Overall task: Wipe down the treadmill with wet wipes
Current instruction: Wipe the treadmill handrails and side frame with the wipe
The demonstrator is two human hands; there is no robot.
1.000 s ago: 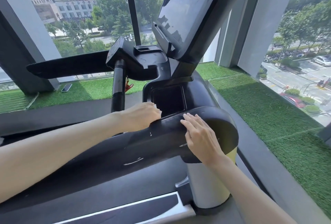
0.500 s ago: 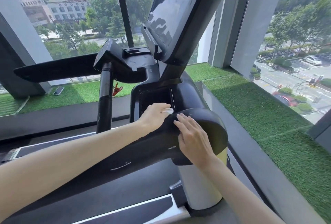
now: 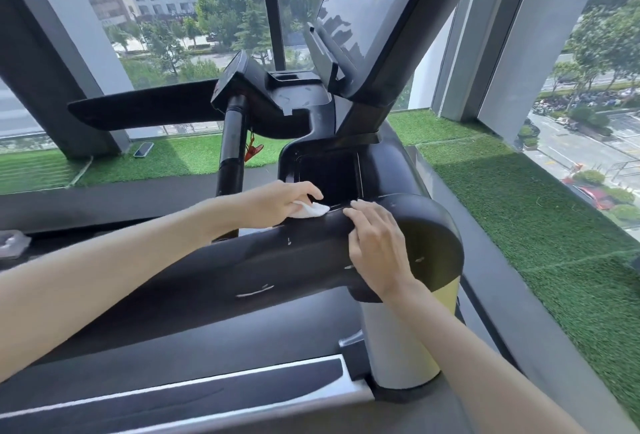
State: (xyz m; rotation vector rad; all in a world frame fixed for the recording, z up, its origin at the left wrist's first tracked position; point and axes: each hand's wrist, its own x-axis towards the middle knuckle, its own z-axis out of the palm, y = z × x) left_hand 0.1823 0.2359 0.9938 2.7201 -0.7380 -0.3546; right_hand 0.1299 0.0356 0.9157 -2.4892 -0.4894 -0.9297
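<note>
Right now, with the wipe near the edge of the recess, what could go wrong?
1. The wipe is bunched small in the left hand, so it may skip the seam by the recess.
2. The right hand rests flat on the handrail, just beside the wipe; it may block the stroke or leave prints.

Nothing readable — white marks (image 3: 254, 290) on the treadmill arm (image 3: 311, 246) are too small.

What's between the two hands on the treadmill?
In the head view, the wet wipe pinched by the left hand sticks out toward the right hand, then bare black handrail.
</note>
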